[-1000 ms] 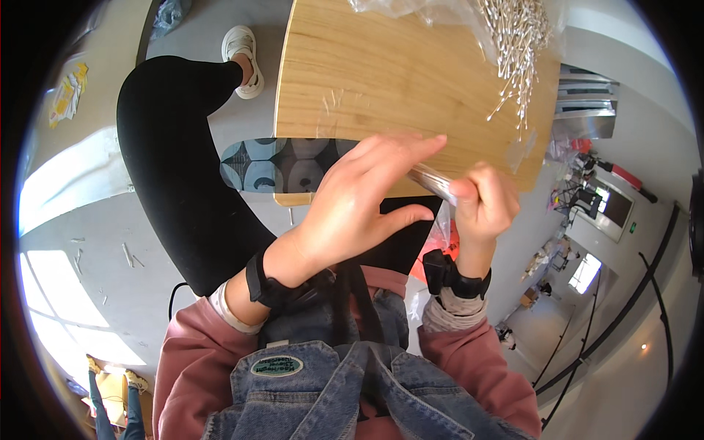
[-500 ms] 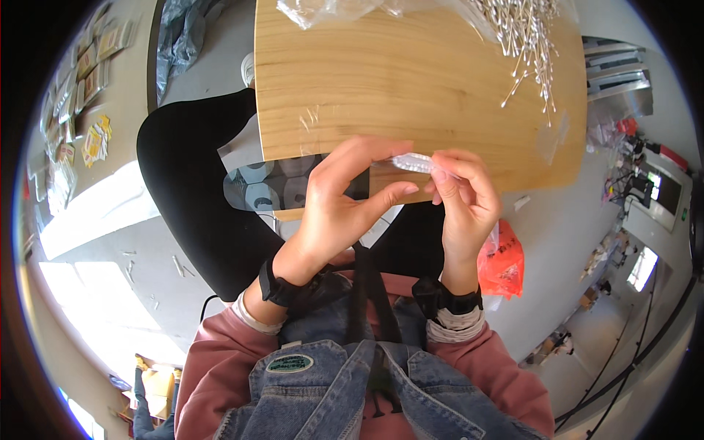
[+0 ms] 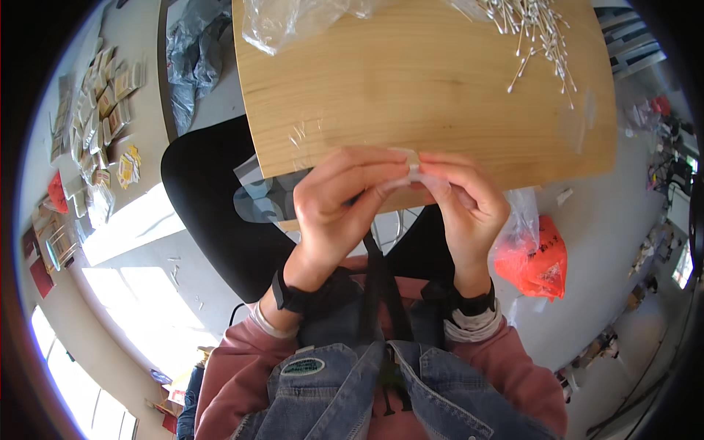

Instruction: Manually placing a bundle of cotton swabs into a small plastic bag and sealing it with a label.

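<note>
Just above the near edge of the wooden table [image 3: 411,95], my hands meet at the fingertips around a small see-through plastic packet [image 3: 413,167]. My left hand [image 3: 330,198] pinches one end of it between thumb and fingers. The other end is pinched by my right hand [image 3: 469,209]. Fingers cover most of the packet, so what is inside cannot be made out now. At the far right of the table lies a loose heap of cotton swabs [image 3: 535,48].
A see-through plastic bag [image 3: 282,22] lies at the table's far left. Scraps of film [image 3: 299,133] sit near the left edge. Right of my arm hangs a red plastic bag [image 3: 534,260]. A black chair [image 3: 198,176] surrounds my seat. Several packs [image 3: 106,110] cover a side table.
My left thumb and fingers have closed on the packet, and both hands have come together. The packet is now mostly covered. The whole view has shifted slightly.
</note>
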`<state>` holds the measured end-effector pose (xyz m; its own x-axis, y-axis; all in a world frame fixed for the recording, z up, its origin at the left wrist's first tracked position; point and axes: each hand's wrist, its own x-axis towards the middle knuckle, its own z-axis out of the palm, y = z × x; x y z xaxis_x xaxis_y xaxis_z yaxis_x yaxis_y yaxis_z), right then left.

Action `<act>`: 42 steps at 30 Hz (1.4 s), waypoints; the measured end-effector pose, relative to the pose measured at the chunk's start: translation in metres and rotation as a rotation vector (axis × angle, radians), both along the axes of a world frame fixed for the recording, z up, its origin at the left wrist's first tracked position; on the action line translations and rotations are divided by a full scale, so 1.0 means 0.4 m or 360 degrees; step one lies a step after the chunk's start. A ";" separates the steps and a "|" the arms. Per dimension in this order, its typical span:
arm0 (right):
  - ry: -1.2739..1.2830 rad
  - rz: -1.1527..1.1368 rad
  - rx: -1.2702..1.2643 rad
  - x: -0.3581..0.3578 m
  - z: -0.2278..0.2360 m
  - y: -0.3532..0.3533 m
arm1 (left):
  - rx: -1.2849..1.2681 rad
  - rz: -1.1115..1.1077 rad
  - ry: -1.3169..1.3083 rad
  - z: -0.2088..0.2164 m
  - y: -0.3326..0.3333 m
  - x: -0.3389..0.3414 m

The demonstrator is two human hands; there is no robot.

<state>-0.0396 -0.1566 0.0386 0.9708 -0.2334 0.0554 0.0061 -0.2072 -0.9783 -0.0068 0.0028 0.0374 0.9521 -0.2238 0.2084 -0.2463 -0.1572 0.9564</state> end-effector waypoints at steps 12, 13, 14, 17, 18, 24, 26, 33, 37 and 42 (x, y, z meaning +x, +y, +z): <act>-0.0291 0.0087 0.0016 -0.020 -0.022 0.000 | 0.0155 0.0177 0.0063 0.009 -0.018 -0.054; -0.0322 0.0060 0.0032 -0.014 -0.022 -0.005 | 0.0121 0.0216 0.0143 0.008 -0.023 -0.046; -0.0104 0.0045 0.0294 -0.020 -0.013 -0.002 | 0.0118 0.0212 0.0205 0.020 -0.030 -0.036; 0.0075 0.0073 0.0533 -0.028 0.010 -0.022 | 0.0531 0.0058 0.0060 0.084 -0.047 -0.012; 0.0080 0.0155 0.0428 -0.027 0.018 -0.033 | 0.0677 -0.0047 -0.0183 0.086 -0.043 0.001; -0.0043 0.0426 -0.0049 0.037 0.076 -0.108 | 0.0707 -0.0087 0.0264 0.152 -0.117 0.014; 0.0141 0.0435 -0.0056 0.084 0.127 -0.131 | 0.0453 0.0050 0.0590 0.095 -0.103 0.016; -0.0101 -0.0098 -0.0774 0.163 0.024 -0.183 | 0.0037 0.0225 0.1171 -0.040 -0.094 0.006; -0.0148 0.0160 -0.1202 0.176 -0.038 -0.061 | 0.0053 0.0188 0.1101 -0.069 -0.085 0.009; -0.0109 0.0186 -0.1598 0.181 -0.108 -0.018 | 0.0167 0.0170 0.1048 -0.065 -0.091 0.011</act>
